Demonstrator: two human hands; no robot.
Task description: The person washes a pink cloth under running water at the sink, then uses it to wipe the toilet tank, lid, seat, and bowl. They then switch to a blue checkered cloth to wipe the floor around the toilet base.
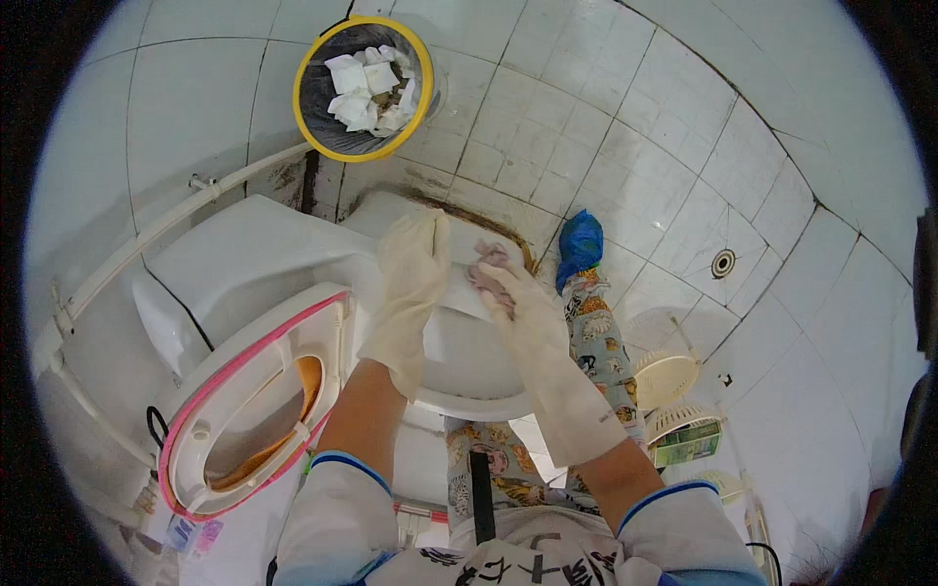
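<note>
My left hand [412, 253] wears a long cream rubber glove and rests on or just above the white toilet [469, 348]; its fingers point away from me and their grip is hidden. My right hand [513, 286], gloved the same way, grips a crumpled pinkish-grey cloth [492, 256] against the toilet's pale base. The raised toilet seat [256, 388], edged in pink with an orange-brown inner rim, stands left of my left forearm. Dark grime runs along the joint where the base meets the tiled floor [542, 146].
A yellow-rimmed bin [302, 102] lined with a dark bag holds crumpled tissues. White pipes [139, 256] follow the left wall. A floor drain [723, 264] lies to the right. Cream baskets [665, 377] hang on the right wall, one holding a green box [689, 443]. My foot wears a blue shoe cover [581, 242].
</note>
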